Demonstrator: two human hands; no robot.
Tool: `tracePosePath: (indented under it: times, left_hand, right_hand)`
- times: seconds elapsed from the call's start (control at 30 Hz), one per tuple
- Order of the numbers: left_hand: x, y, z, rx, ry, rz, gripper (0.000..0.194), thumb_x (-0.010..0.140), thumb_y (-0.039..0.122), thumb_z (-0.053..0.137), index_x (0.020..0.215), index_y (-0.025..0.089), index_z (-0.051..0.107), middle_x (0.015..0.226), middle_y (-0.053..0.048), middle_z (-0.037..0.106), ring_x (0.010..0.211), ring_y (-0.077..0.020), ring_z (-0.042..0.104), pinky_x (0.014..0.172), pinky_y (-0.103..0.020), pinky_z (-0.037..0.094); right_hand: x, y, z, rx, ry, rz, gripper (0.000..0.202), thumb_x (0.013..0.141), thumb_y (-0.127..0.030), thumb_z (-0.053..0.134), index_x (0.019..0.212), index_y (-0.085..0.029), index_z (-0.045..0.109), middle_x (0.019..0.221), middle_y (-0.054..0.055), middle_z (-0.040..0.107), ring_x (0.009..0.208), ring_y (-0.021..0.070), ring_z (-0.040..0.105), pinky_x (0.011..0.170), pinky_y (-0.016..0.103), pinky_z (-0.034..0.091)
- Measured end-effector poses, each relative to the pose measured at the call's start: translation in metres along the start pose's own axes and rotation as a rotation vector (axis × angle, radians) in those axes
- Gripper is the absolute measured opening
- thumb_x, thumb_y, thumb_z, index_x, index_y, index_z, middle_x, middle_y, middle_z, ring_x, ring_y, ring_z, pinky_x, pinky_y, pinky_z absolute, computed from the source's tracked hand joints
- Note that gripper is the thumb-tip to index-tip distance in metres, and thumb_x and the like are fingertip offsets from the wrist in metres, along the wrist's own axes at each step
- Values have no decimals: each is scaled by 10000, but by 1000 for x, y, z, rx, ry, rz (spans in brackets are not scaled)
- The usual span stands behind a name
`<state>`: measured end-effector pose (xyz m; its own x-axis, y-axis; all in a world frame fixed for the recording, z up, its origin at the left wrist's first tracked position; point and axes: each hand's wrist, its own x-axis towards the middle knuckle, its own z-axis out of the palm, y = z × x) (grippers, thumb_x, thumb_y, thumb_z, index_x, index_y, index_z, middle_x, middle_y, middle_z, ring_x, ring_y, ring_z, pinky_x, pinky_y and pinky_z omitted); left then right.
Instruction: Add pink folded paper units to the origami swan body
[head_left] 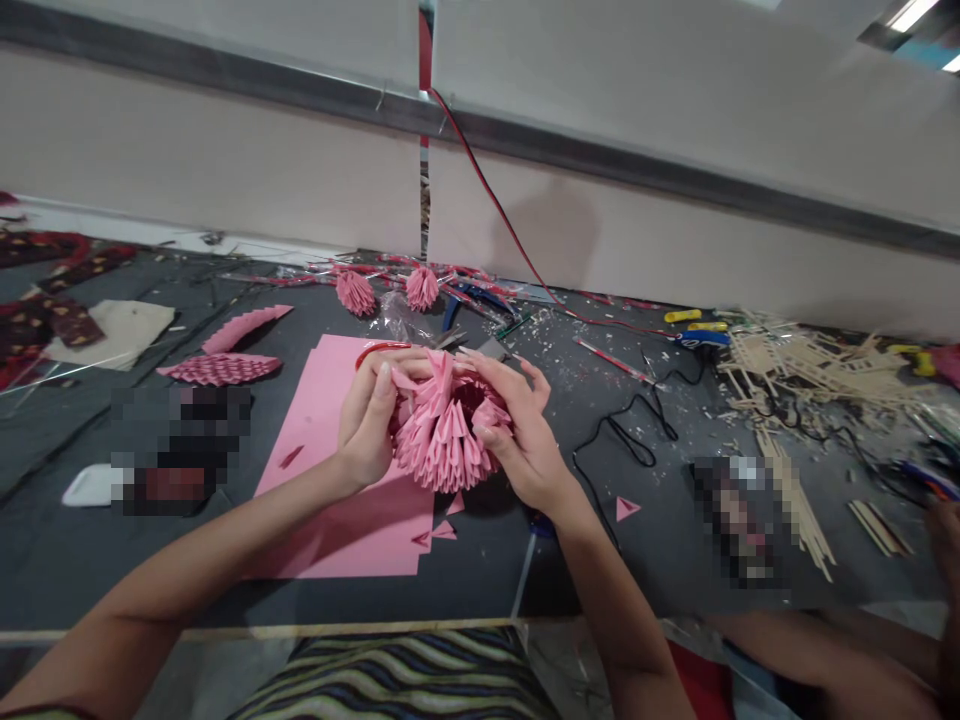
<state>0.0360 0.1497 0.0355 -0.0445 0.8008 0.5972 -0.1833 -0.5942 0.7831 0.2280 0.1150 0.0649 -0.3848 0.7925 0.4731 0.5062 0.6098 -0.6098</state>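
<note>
Between my two hands is a round pink folded-paper model (448, 455), made of many small pointed pieces, with a hollow showing at its upper right. My left hand (369, 415) grips its left side, thumb up along the edge. Around the right side curls my right hand (521, 425), its thumb pressed near the hollow. The model is over pink paper sheets (337, 530). Red-handled scissors (379, 350) lie just behind my left hand, partly hidden. Several small folded pink triangles (444, 531) rest by the sheets' lower right corner.
Two pink paper parts (221, 369) lie at left, one curved, one leaf-shaped. Two pink tufts (355, 292) stand near the wall. A blue glue gun (476, 298), black cable (622, 425) and wooden sticks (799, 500) lie farther right. Another person's hand (943, 540) is at the right edge.
</note>
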Motion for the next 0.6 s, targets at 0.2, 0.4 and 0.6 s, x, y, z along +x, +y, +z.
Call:
tracePosePath:
  times: [0.2, 0.4, 0.6]
  left_hand:
    - [-2, -3, -2, 6, -1, 23, 269, 1052, 342, 459, 986, 241, 700, 1031, -53, 758, 1045, -216, 714, 948, -380, 549]
    - [2, 6, 7, -75, 3, -33, 285, 1055, 363, 463, 910, 205, 651, 1045, -63, 755, 992, -216, 726, 896, -396, 568]
    - [-6, -4, -14, 131, 108, 58, 435, 1041, 533, 406, 783, 215, 552, 1086, -63, 689, 1034, -194, 665, 1021, -440, 463]
  right_hand:
    - [4, -3, -5, 118, 19, -1, 443, 1056, -497, 390, 1477, -362, 427, 1520, 30, 544, 1428, 210, 478, 1235, 507, 195]
    - [17, -5, -8, 343, 153, 7, 131, 990, -361, 604, 1105, -301, 620, 1256, 23, 666, 1245, 214, 602, 1139, 496, 362]
    - [17, -6, -10, 323, 62, 39, 143, 1015, -349, 548, 1096, -280, 645, 1275, 45, 642, 1277, 228, 575, 1137, 514, 350]
